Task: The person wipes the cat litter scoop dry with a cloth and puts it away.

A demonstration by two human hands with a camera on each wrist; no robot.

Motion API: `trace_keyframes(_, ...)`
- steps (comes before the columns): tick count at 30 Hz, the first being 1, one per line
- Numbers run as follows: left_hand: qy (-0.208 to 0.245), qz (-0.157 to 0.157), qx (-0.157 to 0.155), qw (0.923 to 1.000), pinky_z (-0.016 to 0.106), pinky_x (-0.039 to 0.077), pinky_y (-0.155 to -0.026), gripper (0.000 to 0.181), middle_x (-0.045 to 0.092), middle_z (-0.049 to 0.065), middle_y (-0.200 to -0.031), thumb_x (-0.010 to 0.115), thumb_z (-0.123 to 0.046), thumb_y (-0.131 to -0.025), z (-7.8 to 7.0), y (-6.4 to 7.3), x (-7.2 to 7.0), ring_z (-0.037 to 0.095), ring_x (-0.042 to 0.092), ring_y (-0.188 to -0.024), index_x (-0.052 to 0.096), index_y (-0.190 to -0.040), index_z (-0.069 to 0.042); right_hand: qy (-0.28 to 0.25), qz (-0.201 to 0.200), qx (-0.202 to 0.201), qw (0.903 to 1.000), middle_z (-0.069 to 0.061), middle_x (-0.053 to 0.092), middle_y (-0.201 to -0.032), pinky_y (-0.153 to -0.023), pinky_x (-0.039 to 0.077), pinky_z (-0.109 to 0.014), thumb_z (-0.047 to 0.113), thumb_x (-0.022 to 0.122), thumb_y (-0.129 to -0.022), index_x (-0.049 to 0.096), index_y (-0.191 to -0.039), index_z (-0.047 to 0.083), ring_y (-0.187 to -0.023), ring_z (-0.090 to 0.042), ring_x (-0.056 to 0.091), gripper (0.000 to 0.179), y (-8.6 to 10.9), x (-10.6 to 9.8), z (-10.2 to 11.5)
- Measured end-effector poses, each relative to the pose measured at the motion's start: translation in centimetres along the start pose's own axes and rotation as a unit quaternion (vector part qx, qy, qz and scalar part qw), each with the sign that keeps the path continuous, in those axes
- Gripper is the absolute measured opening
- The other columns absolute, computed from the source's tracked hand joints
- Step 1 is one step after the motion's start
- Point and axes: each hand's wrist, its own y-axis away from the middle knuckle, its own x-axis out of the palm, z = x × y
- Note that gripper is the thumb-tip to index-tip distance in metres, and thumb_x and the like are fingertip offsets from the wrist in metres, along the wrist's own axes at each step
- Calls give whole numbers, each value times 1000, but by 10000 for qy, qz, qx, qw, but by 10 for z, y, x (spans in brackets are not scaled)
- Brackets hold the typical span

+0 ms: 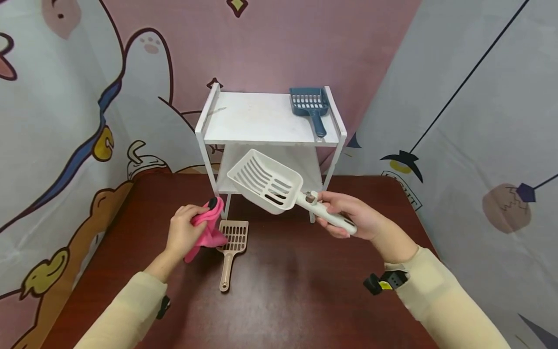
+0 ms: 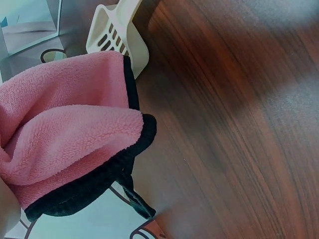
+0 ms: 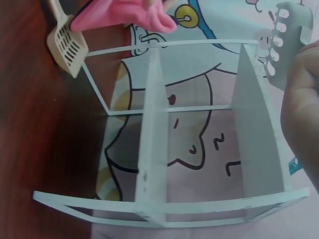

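My left hand (image 1: 183, 230) pinches a bunched pink cloth (image 1: 212, 224) above the table's left side. Black trim and a small loop edge the cloth (image 2: 75, 129) in the left wrist view. By its handle, my right hand (image 1: 353, 213) grips a white litter scoop (image 1: 294, 180), slotted basket pointing left, held up before the rack. Only part of that scoop (image 3: 289, 50) shows in the right wrist view. A beige litter scoop (image 1: 227, 271) lies on the table just right of the cloth, handle toward me; the cloth overlaps its edge in the head view.
A white two-tier rack (image 1: 248, 118) stands at the back of the dark wooden table (image 1: 279, 300). On its top shelf, at the right, lies a blue litter scoop (image 1: 317, 123). Cartoon-printed cloth walls (image 1: 279, 48) enclose the table at the back and sides.
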Motion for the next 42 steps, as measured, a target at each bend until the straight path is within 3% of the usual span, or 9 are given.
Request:
trace_keyframes(7, -22, 53, -46, 10000, 36, 45, -66, 23, 68, 13, -89, 73, 5, -70, -1, -1, 0, 25, 56, -83, 72, -92, -2, 144, -238, 18, 9996, 2, 59, -85, -47, 34, -19, 1, 20, -91, 37, -113, 7, -51, -2, 49, 28, -8, -2, 19)
trace_keyframes(12, -14, 29, -13, 10000, 36, 45, -66, 23, 68, 13, -88, 73, 6, -69, -2, 0, 0, 25, 56, -82, 72, -91, -2, -80, -435, -18, 9990, 1, 58, -84, -48, 35, -18, 4, 21, -94, 37, -108, 7, -50, -4, 49, 21, -17, -2, 31)
trace_keyframes(18, -36, 43, -63, 10000, 36, 45, -66, 24, 68, 12, -88, 73, 5, -70, 0, 2, 0, 24, 56, -82, 72, -92, -2, -352, -655, -193, 9970, 0, 58, -81, -46, 30, -19, 3, 18, -95, 41, -106, 8, -49, -6, 47, 26, -33, -2, 41)
trace_keyframes(27, -102, 103, -209, 9997, 34, 46, -65, 24, 67, 12, -90, 73, 5, -71, 2, 3, -1, 23, 55, -82, 72, -94, -3, -467, -1290, -305, 9901, 0, 57, -81, -47, 37, -17, 4, 15, -96, 37, -113, 5, -49, -7, 46, 28, -51, 3, 51)
trace_keyframes(30, -90, 75, -189, 9998, 35, 46, -65, 24, 68, 12, -89, 74, 4, -71, 2, 4, -1, 24, 55, -82, 72, -93, -3, -434, -1627, -241, 9854, 1, 57, -81, -48, 36, -17, 6, 16, -97, 35, -116, 4, -50, -7, 45, 27, -57, 6, 53)
trace_keyframes(37, -63, 23, -119, 9999, 37, 46, -67, 23, 68, 12, -89, 74, 5, -70, 2, 4, 0, 25, 56, -83, 72, -92, -3, -523, -2591, -45, 9644, 5, 62, -82, -47, 33, -16, 15, 22, -102, 38, -120, 7, -52, -6, 46, 25, -71, 14, 56)
trace_keyframes(42, -79, 34, -144, 9999, 36, 46, -67, 24, 68, 12, -89, 73, 5, -70, 3, 4, 0, 24, 56, -83, 72, -92, -3, -585, -2998, -17, 9522, 7, 64, -88, -51, 38, -16, 22, 27, -103, 35, -133, 3, -57, -5, 52, 37, -80, 17, 57)
